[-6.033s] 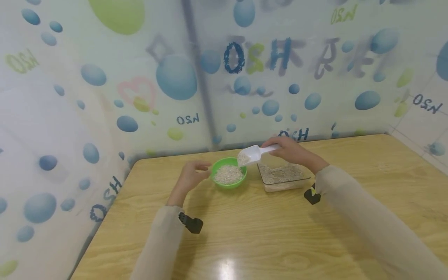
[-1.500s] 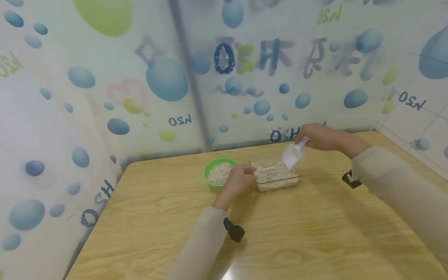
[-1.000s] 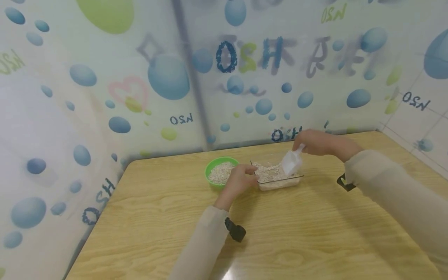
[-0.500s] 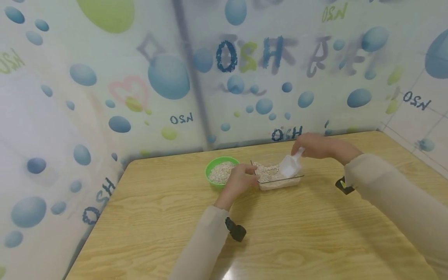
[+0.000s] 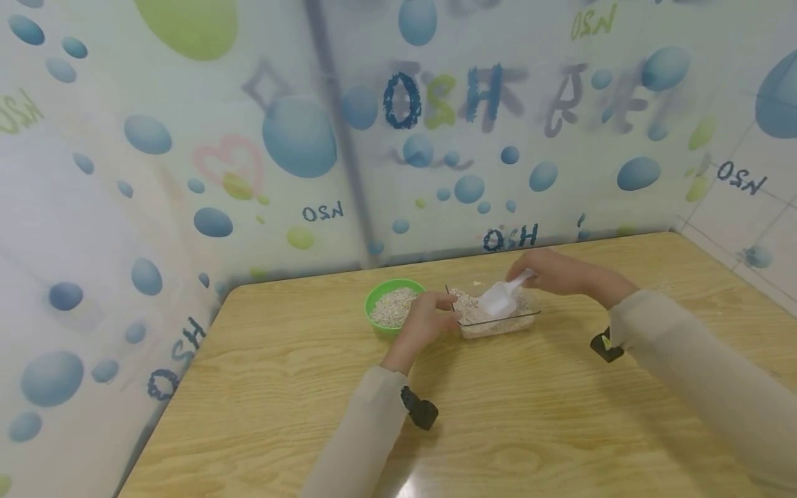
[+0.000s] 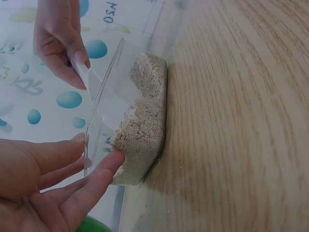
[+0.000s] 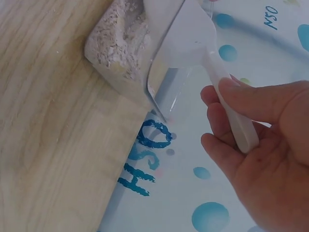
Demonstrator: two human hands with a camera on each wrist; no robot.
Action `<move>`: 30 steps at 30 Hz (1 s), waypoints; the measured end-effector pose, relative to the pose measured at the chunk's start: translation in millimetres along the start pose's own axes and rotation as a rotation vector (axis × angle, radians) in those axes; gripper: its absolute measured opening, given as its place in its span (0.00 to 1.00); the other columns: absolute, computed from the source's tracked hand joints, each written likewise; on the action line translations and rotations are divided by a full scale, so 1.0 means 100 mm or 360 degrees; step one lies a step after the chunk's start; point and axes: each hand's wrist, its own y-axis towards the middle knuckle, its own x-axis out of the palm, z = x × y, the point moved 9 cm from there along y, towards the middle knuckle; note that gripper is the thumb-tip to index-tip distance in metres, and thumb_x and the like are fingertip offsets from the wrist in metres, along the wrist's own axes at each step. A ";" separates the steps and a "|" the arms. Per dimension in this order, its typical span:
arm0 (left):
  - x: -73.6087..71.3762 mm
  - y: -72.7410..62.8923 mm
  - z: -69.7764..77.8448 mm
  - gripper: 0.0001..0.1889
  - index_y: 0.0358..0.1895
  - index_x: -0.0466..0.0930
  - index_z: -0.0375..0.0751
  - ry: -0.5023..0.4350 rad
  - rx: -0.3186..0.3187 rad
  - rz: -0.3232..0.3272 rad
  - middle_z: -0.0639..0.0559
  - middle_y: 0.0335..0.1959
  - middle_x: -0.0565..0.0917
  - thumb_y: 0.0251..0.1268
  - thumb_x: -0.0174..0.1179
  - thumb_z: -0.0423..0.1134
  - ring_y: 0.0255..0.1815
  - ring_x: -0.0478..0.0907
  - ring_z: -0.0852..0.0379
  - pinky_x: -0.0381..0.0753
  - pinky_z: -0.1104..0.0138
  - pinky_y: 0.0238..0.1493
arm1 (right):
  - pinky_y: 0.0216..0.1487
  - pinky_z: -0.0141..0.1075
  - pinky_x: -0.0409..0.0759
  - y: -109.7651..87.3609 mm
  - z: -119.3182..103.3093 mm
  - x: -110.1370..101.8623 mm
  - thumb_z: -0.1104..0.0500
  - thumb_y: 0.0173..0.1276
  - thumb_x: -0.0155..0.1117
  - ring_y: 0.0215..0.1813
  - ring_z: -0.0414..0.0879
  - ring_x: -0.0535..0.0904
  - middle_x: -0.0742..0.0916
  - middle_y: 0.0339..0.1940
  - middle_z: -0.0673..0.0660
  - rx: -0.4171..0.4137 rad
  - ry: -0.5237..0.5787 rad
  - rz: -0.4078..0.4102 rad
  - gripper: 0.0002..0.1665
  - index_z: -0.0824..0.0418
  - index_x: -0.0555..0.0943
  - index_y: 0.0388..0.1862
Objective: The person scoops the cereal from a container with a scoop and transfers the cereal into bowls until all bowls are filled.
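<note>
My right hand (image 5: 548,271) grips the handle of a white scoop (image 5: 498,299), thumb along the handle in the right wrist view (image 7: 231,116). The scoop's head is down inside a clear rectangular container (image 5: 498,329) of pale flakes that look like oats (image 6: 140,125). With thumb and fingers, my left hand (image 5: 426,321) pinches the container's left wall at the rim. Behind that hand stands a green bowl (image 5: 369,304) holding more flakes (image 5: 392,308), its right side partly hidden.
The wooden table (image 5: 299,401) runs back to a wall covering (image 5: 280,242) printed with blue and green dots. A few stray flakes (image 5: 477,283) show near the container's back edge.
Earlier the scoop was over the green bowl, my left hand beside it. My left hand has since moved to the container. The scoop has dipped and slid left through the flakes.
</note>
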 end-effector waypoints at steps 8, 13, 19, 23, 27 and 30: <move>0.00 0.00 0.00 0.18 0.55 0.75 0.34 -0.0004 0.0004 0.0007 0.41 0.49 0.78 0.62 0.58 0.33 0.31 0.81 0.55 0.77 0.62 0.43 | 0.51 0.52 0.73 -0.02 0.02 0.06 0.73 0.64 0.54 0.51 0.60 0.74 0.82 0.46 0.63 0.0040 0.0081 0.0055 0.14 0.72 0.78 0.48; 0.01 0.00 0.00 0.18 0.55 0.75 0.34 -0.0001 -0.0002 0.0008 0.43 0.47 0.79 0.62 0.58 0.34 0.30 0.80 0.58 0.77 0.63 0.43 | 0.50 0.52 0.73 -0.03 0.05 0.08 0.72 0.65 0.53 0.51 0.60 0.74 0.81 0.47 0.63 0.0067 0.0115 0.0071 0.15 0.71 0.78 0.49; 0.01 0.00 0.01 0.18 0.55 0.76 0.35 0.0018 -0.0013 0.0009 0.45 0.46 0.80 0.62 0.59 0.35 0.32 0.79 0.60 0.77 0.65 0.42 | 0.50 0.51 0.73 -0.02 0.05 0.10 0.71 0.65 0.53 0.51 0.59 0.74 0.81 0.47 0.62 0.0046 0.0139 0.0097 0.14 0.70 0.78 0.50; 0.00 0.01 0.01 0.18 0.54 0.76 0.34 0.0034 -0.0005 0.0010 0.46 0.42 0.81 0.61 0.59 0.36 0.33 0.80 0.57 0.76 0.65 0.43 | 0.50 0.52 0.72 0.01 0.01 0.10 0.71 0.65 0.54 0.51 0.59 0.74 0.81 0.47 0.63 0.0036 0.0152 0.0124 0.14 0.70 0.78 0.49; 0.00 0.03 0.01 0.18 0.54 0.76 0.34 0.0043 -0.0006 0.0012 0.45 0.43 0.81 0.61 0.60 0.35 0.32 0.81 0.55 0.77 0.65 0.41 | 0.50 0.52 0.72 0.05 0.00 0.11 0.72 0.64 0.55 0.50 0.59 0.74 0.81 0.46 0.63 0.0024 0.0154 0.0153 0.14 0.70 0.79 0.48; -0.01 0.03 0.02 0.17 0.54 0.76 0.34 0.0057 -0.0003 0.0016 0.43 0.45 0.80 0.61 0.59 0.35 0.32 0.81 0.54 0.77 0.64 0.41 | 0.50 0.53 0.71 0.06 0.01 0.14 0.72 0.64 0.54 0.50 0.59 0.74 0.81 0.46 0.62 0.0037 0.0171 0.0170 0.14 0.70 0.79 0.48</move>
